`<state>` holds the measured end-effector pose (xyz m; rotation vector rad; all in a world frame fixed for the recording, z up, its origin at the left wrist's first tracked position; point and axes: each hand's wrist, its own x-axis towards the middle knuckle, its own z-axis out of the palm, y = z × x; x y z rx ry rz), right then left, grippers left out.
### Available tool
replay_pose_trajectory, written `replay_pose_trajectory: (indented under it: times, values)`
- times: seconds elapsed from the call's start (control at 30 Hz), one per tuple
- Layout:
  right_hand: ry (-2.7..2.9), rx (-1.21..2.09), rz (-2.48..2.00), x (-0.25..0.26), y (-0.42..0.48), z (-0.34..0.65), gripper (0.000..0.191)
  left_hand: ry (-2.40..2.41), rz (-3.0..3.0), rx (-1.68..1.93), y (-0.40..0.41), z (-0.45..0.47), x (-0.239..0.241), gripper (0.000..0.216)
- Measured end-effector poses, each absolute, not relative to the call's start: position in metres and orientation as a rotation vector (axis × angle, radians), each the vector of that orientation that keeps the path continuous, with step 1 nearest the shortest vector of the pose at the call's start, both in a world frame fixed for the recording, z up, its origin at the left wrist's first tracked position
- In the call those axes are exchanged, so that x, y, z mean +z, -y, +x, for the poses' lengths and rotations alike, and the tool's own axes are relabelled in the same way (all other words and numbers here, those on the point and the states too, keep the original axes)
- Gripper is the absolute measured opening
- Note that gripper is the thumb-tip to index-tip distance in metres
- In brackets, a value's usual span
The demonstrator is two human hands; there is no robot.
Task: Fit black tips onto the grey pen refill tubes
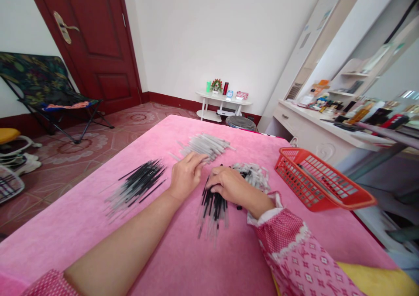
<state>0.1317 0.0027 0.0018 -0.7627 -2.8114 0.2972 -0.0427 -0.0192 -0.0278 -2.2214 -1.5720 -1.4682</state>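
Note:
My left hand [187, 172] is at the near edge of a pile of pale translucent tubes [209, 146], its fingers bent and pressed together. What they hold, if anything, is hidden. My right hand [228, 185] curls its fingers round the top of a bundle of thin black sticks with clear ends [214, 206], which look like pen refills. Left of my left hand lies another heap of such black sticks [140, 180], slanting across the cloth. Behind my right hand is a pile of small clear and black pieces [257, 175], perhaps caps, partly covered by the hand.
A pink cloth [176, 261] covers the table. An orange-red plastic basket [322, 180] with some long grey pieces stands at the right edge. Further right is a dresser [327, 125] crowded with bottles. A folding chair [55, 91] stands at far left by the red door [88, 38].

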Motion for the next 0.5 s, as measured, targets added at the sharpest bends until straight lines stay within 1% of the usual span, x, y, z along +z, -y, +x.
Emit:
replay_pose_trajectory:
  times: [0.23,0.5]
  values:
    - [2.863,0.376,-0.603,0.002,0.004,0.127,0.019,1.685,-2.21,-1.614,0.013,-0.043,-0.034,0.026]
    - [2.915,0.4,-0.595,0.004,0.007,0.125,0.016,1.689,-2.193,-1.757,0.008,-0.044,-0.037,0.028]
